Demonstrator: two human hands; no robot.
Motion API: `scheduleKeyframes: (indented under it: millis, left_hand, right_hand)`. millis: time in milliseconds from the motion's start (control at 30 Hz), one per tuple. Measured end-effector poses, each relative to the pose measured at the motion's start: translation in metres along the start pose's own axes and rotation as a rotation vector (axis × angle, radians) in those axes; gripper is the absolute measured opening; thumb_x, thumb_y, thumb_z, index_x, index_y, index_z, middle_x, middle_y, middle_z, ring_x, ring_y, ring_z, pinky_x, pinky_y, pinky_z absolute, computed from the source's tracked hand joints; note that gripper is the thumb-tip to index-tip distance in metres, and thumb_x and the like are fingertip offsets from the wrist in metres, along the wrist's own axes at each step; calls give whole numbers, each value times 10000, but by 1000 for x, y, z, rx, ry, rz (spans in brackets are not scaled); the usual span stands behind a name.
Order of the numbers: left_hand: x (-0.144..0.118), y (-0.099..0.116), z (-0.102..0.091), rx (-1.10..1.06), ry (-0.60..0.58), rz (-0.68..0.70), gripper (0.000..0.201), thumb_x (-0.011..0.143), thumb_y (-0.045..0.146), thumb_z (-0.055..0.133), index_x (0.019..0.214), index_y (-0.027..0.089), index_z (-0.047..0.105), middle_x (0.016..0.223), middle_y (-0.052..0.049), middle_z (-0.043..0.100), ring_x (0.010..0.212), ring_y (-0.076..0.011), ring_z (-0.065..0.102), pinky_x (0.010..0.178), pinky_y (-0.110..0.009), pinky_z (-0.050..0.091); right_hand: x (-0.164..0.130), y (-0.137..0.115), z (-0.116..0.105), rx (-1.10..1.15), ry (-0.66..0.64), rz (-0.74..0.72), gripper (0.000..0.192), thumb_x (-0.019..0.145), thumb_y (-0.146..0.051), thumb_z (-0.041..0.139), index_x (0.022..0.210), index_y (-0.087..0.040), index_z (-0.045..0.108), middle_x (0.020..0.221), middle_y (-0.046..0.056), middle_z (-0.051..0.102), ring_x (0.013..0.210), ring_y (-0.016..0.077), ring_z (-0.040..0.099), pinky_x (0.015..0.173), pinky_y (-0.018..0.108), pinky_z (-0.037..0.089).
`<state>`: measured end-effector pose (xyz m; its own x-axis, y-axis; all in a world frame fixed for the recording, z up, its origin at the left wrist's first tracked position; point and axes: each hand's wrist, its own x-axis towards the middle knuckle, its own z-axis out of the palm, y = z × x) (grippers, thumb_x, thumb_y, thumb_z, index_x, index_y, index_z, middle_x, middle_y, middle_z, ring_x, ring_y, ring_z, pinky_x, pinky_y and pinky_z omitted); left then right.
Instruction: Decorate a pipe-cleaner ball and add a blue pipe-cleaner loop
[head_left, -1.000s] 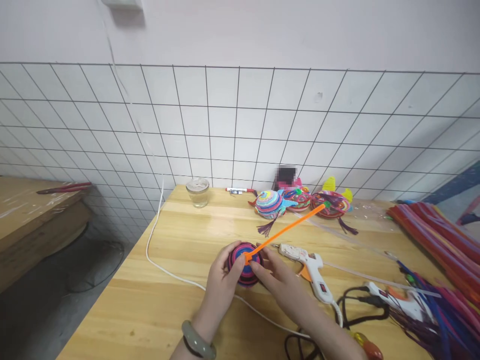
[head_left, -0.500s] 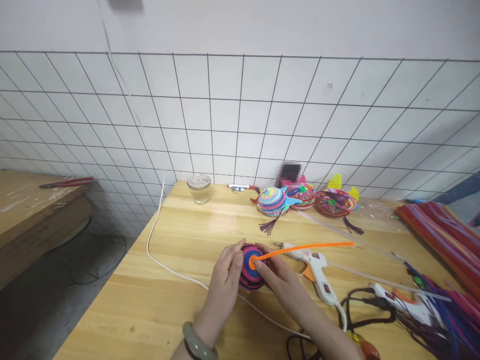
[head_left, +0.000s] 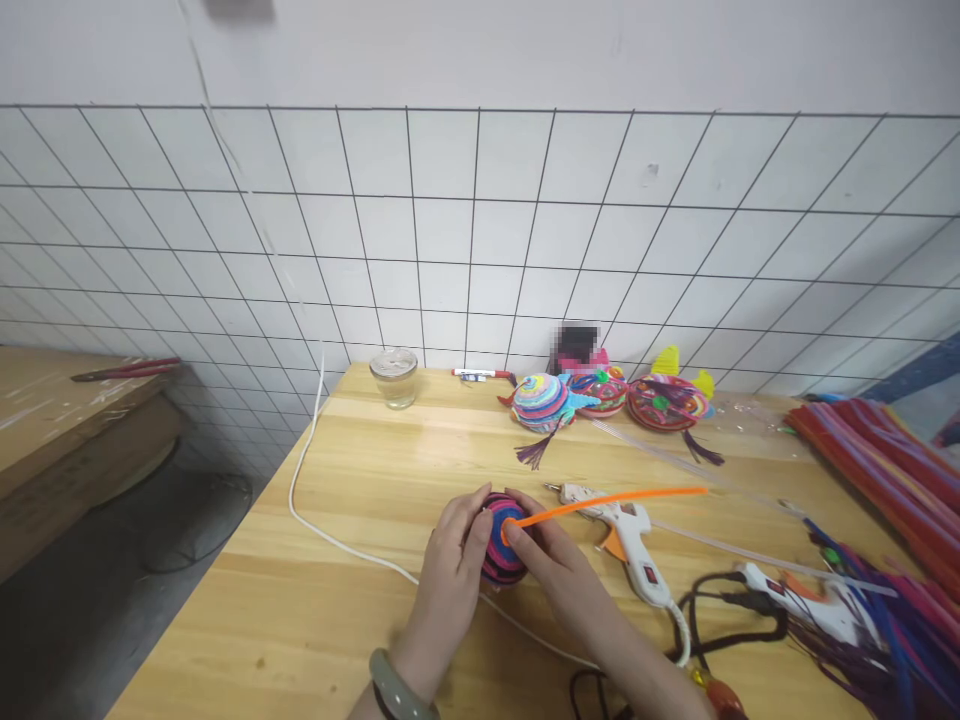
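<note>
Between my two hands is a small round craft piece [head_left: 496,553], wound in blue, pink and black coils. My left hand [head_left: 455,545] is wrapped round its left side, fingers on the far edge. My right hand [head_left: 551,550] grips the right side, its thumb pressing near the orange centre. From that centre an orange pipe cleaner [head_left: 622,497] sticks out to the right, its long end free above the table. A white glue gun [head_left: 634,540] with an orange trigger lies just right of my right hand.
Several finished colourful coiled pieces [head_left: 541,402] with tassels stand along the wall. A glass of liquid [head_left: 395,380] is at the back left, a marker [head_left: 480,374] beside it. Pipe cleaner bundles [head_left: 870,450], a second glue gun [head_left: 810,600] and cables lie right. A white cord [head_left: 352,548] crosses the table.
The round piece has tilted slightly in my hands, and the orange pipe cleaner's attached end sits a little lower. Both hands keep their hold. The view has shifted slightly.
</note>
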<state>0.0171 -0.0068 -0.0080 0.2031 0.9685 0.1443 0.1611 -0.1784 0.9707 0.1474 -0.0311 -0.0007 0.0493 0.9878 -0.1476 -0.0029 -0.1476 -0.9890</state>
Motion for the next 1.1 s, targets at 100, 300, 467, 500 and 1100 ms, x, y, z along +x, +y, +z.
scheduleKeyframes:
  millis: [100, 300, 467, 500, 1100]
  left_hand:
    - [1, 0, -1, 0, 21, -15, 335, 868, 343, 399, 1137, 221, 558, 1150, -66, 578, 1087, -195, 505, 961, -361, 362]
    - [0, 0, 1, -45, 30, -51, 346, 853, 365, 425, 1137, 226, 564, 1161, -68, 585, 1089, -212, 512, 956, -372, 372]
    - [-1, -1, 0, -173, 79, -112, 388, 833, 395, 454, 1168, 220, 544, 1234, -78, 551, 1155, -226, 471, 982, -373, 354]
    - [0, -1, -1, -242, 97, -139, 407, 837, 406, 439, 1189, 217, 518, 1238, -89, 546, 1141, -229, 486, 945, -374, 395]
    - [11, -15, -10, -454, 211, -242, 122, 652, 260, 691, 654, 151, 637, 579, -3, 648, 547, -116, 569, 488, -198, 430]
  right_hand:
    - [-2, -1, -3, -3, -10, 5, 514, 788, -451, 539, 1229, -192, 485, 1243, 89, 540, 1164, 244, 460, 998, 405, 339]
    - [-5, -6, -9, 57, -51, 94, 545, 795, -463, 528, 1276, -222, 442, 1342, 57, 448, 1230, 220, 389, 1015, 373, 321]
    - [-4, -4, -5, 161, 31, 91, 557, 742, -411, 625, 1249, -239, 474, 1294, 55, 499, 1200, 229, 420, 1008, 368, 310]
    - [-3, -4, -6, 250, 26, 109, 538, 750, -397, 623, 1247, -255, 473, 1279, 50, 513, 1179, 227, 442, 988, 373, 331]
    - [3, -12, -21, 892, -194, 407, 354, 865, -444, 414, 939, -172, 629, 929, 89, 699, 841, 199, 642, 752, 319, 448]
